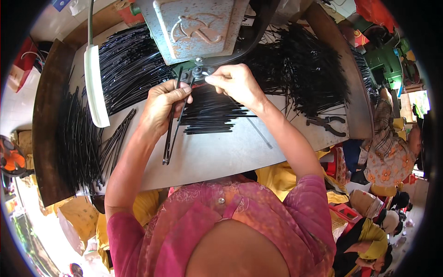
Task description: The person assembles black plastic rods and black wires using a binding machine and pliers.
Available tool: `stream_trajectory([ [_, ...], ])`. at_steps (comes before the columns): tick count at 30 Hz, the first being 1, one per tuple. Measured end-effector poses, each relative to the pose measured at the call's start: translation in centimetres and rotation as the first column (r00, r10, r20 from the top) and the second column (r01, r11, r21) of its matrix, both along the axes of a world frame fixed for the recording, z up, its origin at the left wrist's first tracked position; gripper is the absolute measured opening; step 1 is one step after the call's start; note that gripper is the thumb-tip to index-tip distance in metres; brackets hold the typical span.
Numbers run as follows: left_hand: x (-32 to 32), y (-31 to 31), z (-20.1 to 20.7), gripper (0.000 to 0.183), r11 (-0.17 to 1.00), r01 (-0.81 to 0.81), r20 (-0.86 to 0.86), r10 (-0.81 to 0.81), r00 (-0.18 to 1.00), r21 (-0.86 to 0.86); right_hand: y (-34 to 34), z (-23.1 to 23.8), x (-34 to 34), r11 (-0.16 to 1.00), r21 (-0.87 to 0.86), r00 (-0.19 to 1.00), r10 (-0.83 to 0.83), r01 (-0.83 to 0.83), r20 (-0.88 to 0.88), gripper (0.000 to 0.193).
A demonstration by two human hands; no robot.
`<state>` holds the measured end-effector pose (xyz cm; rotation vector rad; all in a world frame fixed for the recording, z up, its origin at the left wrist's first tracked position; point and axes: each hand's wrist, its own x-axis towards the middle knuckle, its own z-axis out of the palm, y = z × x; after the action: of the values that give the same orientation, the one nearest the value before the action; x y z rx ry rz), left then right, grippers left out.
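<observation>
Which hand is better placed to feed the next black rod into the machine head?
Probably the left hand: it holds black rods upright just below the machine head. The right hand is occupied, its fingers pinching a piece at the tooling.

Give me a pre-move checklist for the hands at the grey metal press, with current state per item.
1. Left hand grips the thin black metal rods: ok, fingers closed around them, the rods hang down over the grey metal table.
2. Right hand pinches a rod end at the small round die of the grey metal press: ok.
3. Rod end seated in the die: cannot tell, fingertips cover it.
4. Fingers out from under the press head: not ok, both hands sit right below it.
5. Flat pile of black rods within reach: ok, directly under the hands.
6. Black pliers out of the way: ok, off to the right.
</observation>
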<state>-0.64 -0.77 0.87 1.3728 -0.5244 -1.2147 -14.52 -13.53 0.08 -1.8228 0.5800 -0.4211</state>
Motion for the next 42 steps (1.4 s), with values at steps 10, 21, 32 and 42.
stream_trajectory([
  [10, 0.0, -0.2, 0.1, 0.006, 1.000, 0.002, 0.034, -0.001, 0.999, -0.004, 0.8, 0.2, 0.7, 0.943, 0.334, 0.987, -0.067, 0.015, 0.145, 0.020],
  [21, -0.1, -0.4, 0.0, 0.005, 1.000, -0.017, 0.024, 0.017, 1.000, -0.016, 0.9, 0.4, 1.0, 0.938, 0.346, 0.985, -0.083, 0.026, 0.151, 0.017],
  [32, -0.2, -0.5, -0.2, 0.005, 0.999, -0.030, 0.016, 0.030, 0.999, -0.019, 1.2, 0.6, 1.1, 0.922, 0.384, 0.986, -0.108, 0.053, 0.124, 0.018],
  [42, -0.2, -0.5, -0.2, 0.006, 0.999, -0.042, -0.013, 0.042, 0.999, -0.015, 1.2, 0.5, 1.2, 0.919, 0.390, 0.985, -0.119, 0.062, 0.124, 0.016],
])
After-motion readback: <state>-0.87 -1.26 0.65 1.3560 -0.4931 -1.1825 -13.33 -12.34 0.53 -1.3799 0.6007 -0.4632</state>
